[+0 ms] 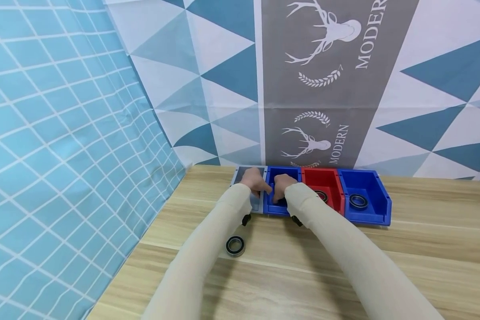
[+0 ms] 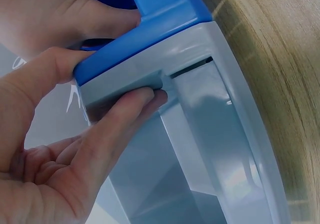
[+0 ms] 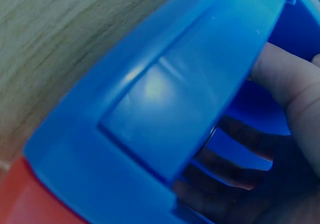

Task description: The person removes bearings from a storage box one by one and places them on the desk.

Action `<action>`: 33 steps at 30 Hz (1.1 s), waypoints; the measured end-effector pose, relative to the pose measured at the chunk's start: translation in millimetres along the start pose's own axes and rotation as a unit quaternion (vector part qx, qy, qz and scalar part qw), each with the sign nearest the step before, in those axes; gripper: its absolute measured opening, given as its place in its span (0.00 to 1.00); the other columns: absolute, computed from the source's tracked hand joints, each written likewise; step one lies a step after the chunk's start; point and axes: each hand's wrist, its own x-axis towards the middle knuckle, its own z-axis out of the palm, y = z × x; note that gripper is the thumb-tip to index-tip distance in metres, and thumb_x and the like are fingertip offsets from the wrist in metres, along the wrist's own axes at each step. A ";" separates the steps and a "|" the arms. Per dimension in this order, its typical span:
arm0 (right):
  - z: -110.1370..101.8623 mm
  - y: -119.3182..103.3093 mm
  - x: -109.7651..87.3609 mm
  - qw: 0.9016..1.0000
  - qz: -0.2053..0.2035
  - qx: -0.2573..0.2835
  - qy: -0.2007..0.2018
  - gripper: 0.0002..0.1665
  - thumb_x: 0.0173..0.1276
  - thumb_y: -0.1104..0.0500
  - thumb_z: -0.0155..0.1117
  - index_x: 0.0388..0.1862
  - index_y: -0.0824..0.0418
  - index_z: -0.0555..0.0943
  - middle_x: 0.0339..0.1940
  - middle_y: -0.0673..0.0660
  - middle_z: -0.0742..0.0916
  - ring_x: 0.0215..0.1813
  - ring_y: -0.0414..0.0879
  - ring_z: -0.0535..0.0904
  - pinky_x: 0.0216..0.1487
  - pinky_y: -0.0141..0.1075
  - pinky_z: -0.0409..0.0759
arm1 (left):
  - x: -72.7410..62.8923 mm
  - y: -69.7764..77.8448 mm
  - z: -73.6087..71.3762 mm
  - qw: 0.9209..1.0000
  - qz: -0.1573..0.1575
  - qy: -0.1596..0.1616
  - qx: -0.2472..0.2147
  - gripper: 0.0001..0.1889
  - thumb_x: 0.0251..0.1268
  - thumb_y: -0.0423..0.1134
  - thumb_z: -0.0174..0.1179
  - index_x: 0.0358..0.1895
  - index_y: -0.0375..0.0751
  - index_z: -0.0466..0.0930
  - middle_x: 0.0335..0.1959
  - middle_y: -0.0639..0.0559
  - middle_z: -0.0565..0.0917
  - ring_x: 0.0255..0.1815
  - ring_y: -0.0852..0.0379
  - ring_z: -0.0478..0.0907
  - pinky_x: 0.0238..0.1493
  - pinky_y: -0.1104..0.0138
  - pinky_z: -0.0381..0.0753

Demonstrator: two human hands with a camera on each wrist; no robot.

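My left hand [image 1: 255, 179] is over the grey bin [image 2: 200, 109] at the left end of a row. Its fingers lie inside that bin against the side wall, and the thumb touches the adjoining blue bin [image 2: 175, 14], so the joined walls are pinched between them. My right hand [image 1: 283, 183] reaches down into this same blue bin, thumb and fingers behind its front wall. A thin shiny edge shows beside the right fingers [image 3: 235, 166] in the right wrist view; whether they grip it is hidden. A ball bearing [image 1: 240, 252] lies on the table near the left forearm.
To the right stand a red bin [image 1: 324, 175] with a bearing [image 1: 322, 194] inside, partly behind the right sleeve, and another blue bin [image 1: 370, 218] holding a bearing [image 1: 358, 208]. The wooden table [image 1: 432, 222] meets a patterned backdrop behind and a blue checked sheet [image 1: 64, 178] at left.
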 end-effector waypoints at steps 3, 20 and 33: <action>2.6 2.1 0.8 1.000 -0.005 -0.001 -0.003 0.34 0.52 0.56 0.76 0.56 0.65 0.74 0.55 0.62 0.82 0.48 0.52 0.76 0.58 0.47 0.79 | -0.4 0.9 1.1 1.000 0.002 -0.001 0.002 0.23 0.49 0.36 0.71 0.48 0.29 0.77 0.44 0.37 0.84 0.15 0.57 0.79 0.21 0.68 0.82; 10.9 9.9 7.1 1.000 0.004 0.013 -0.004 0.31 0.53 0.58 0.75 0.54 0.66 0.75 0.51 0.63 0.82 0.44 0.54 0.77 0.53 0.48 0.81 | -3.5 2.1 3.2 1.000 -0.002 -0.008 0.019 0.23 0.50 0.38 0.71 0.48 0.29 0.78 0.43 0.38 0.85 0.16 0.57 0.80 0.21 0.69 0.82; 5.4 7.2 10.9 1.000 0.001 0.004 -0.002 0.28 0.56 0.63 0.71 0.55 0.67 0.74 0.51 0.63 0.82 0.43 0.54 0.76 0.52 0.46 0.81 | -4.0 0.7 -1.7 1.000 0.008 -0.002 0.008 0.26 0.51 0.39 0.71 0.51 0.29 0.75 0.45 0.37 0.83 0.17 0.55 0.82 0.32 0.64 0.86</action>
